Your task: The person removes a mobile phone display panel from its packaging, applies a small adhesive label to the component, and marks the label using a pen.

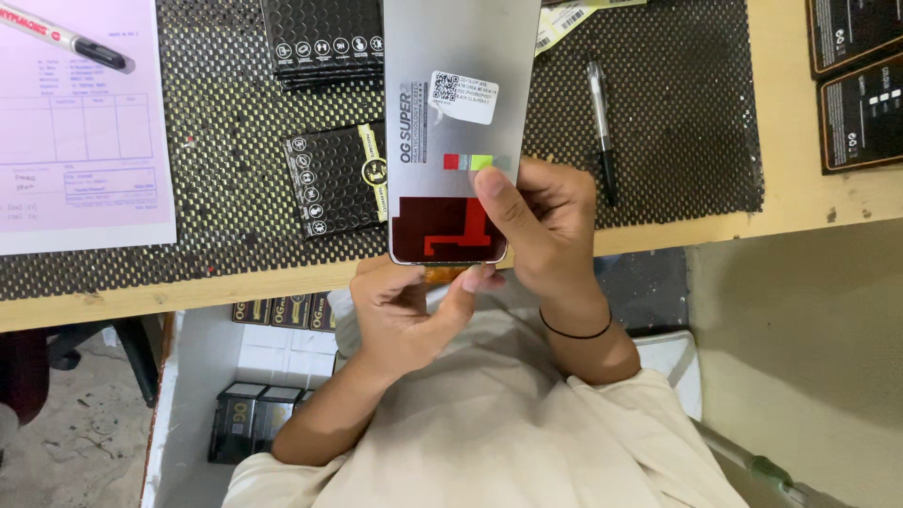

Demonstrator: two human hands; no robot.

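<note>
The right hand (550, 226) grips a silvery panel (458, 122) by its lower edge, thumb flat on its face. The left hand (409, 306) pinches something orange under that edge, probably a flex strip. Just left of the fingers lies a black packet (331, 179) on the tabletop (809, 202); right of them, a pen (602, 127).

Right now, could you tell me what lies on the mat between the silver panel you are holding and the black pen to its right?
In the head view, only bare black mesh mat lies between the silver panel and the black pen.
</note>
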